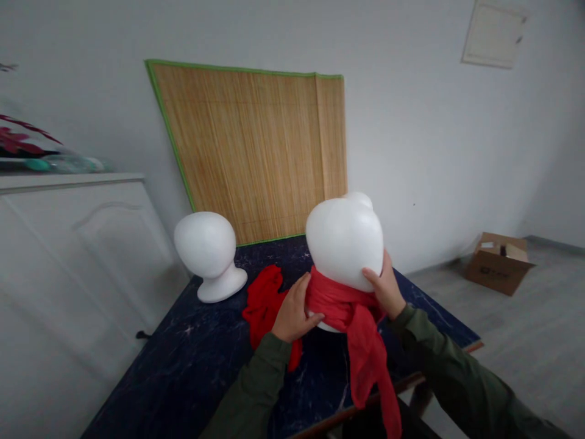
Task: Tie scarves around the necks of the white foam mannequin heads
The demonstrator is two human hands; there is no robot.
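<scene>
A white foam mannequin head [345,244] stands on the dark blue table, with a thin red scarf [338,302] wrapped around its neck. The scarf's knotted ends hang down in front, past the table edge. My left hand [296,311] grips the scarf at the left of the neck, thumb in front and fingers behind. On the other side my right hand [386,286] holds the lower right of the head, its thumb on the white surface and its other fingers mostly hidden. A brighter red cloth [265,302] lies crumpled on the table beside my left hand.
A second white mannequin head [205,244], bare, stands at the table's left. A bamboo mat [256,146] is against the wall behind. A white cabinet [86,244] borders the table's left side; a cardboard box [498,265] sits on the floor at right.
</scene>
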